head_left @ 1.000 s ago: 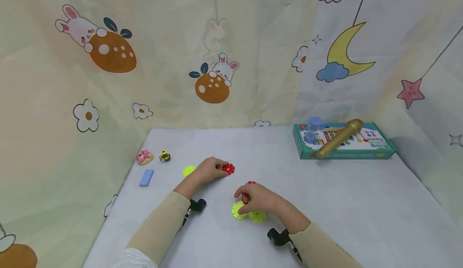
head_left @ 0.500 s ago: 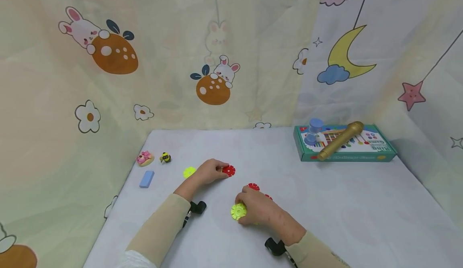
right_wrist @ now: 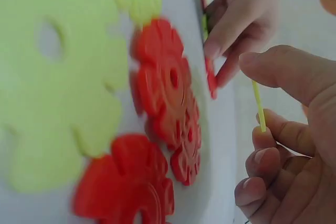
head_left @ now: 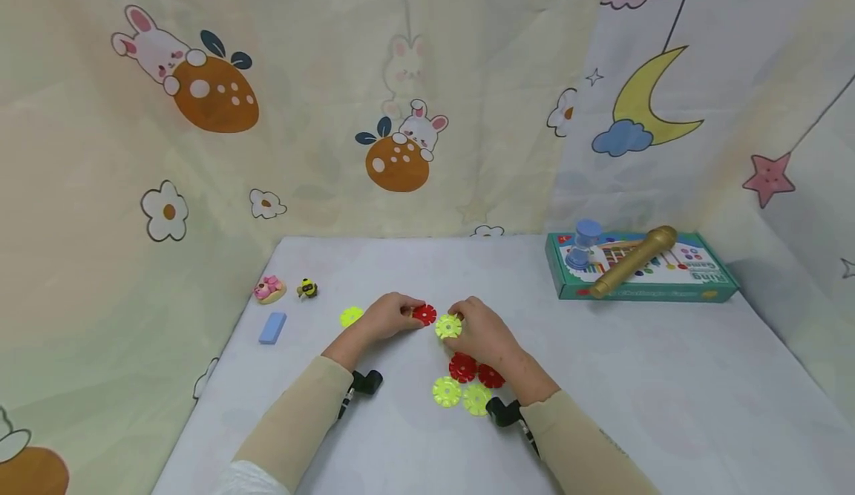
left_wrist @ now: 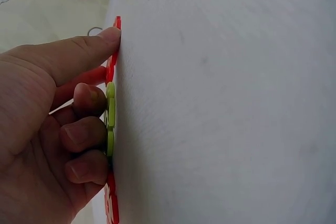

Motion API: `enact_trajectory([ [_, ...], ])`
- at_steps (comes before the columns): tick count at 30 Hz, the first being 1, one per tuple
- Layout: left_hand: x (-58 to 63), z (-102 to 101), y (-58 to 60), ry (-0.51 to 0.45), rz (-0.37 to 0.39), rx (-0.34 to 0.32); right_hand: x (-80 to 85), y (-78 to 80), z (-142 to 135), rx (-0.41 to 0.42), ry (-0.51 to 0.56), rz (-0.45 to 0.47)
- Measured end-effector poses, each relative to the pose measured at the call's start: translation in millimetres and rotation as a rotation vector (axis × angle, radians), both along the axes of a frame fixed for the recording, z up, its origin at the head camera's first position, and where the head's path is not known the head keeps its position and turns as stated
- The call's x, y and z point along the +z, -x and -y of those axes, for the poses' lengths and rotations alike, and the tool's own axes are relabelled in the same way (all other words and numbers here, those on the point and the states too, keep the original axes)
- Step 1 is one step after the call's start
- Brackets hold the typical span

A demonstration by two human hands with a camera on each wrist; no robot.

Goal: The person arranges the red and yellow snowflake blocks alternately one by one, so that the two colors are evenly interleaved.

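- Red disc [head_left: 426, 315]: on the white table [head_left: 601, 376], gripped by the left hand [head_left: 386, 315], thumb and forefinger at its edges. Clock readings take 12 as the far edge of the table.
- Yellow disc [head_left: 448, 326]: pinched between thumb and finger of the right hand [head_left: 487, 333]; just beside the red disc, at its 4 o'clock. Right wrist view shows it edge-on, with a gap between the two.
- Left wrist view: a second yellow disc [left_wrist: 110, 114] and a second red disc [left_wrist: 112, 203] in line beneath the left hand's curled fingers. Whether joined: cannot tell.
- Left hand's 9 o'clock: outer yellow disc [head_left: 350, 316], partly covered by the wrist.
- Right hand's 6 to 7 o'clock: two loose yellow discs [head_left: 447, 391] and loose red discs [head_left: 462, 367], grouped on the table. Head view shows two of the reds; right wrist view shows three.
- Left hand's 9 to 10 o'clock, well apart: blue block [head_left: 272, 328], pink figure [head_left: 269, 289], bee [head_left: 307, 288].
- Right hand's 2 o'clock, well apart: green box [head_left: 701, 293], bearing a blue hourglass [head_left: 585, 243] and a gold microphone [head_left: 633, 261].
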State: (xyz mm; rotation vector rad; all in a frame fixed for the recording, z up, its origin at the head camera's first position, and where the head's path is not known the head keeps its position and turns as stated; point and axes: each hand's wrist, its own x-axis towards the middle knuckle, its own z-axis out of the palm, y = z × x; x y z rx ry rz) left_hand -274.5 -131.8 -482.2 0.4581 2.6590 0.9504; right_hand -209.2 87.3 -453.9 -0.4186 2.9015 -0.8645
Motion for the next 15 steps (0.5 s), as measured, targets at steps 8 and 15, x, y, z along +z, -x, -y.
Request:
enact_trajectory([
  [8, -0.2, -1, -1.0, 0.015, 0.003, 0.011, -15.0, 36.6, 7, -0.102, -0.072, 0.076],
  [15, 1.2, -2, -2.3, 0.057, 0.012, 0.024, -20.6, 40.4, 2, -0.192, 0.073, 0.181],
])
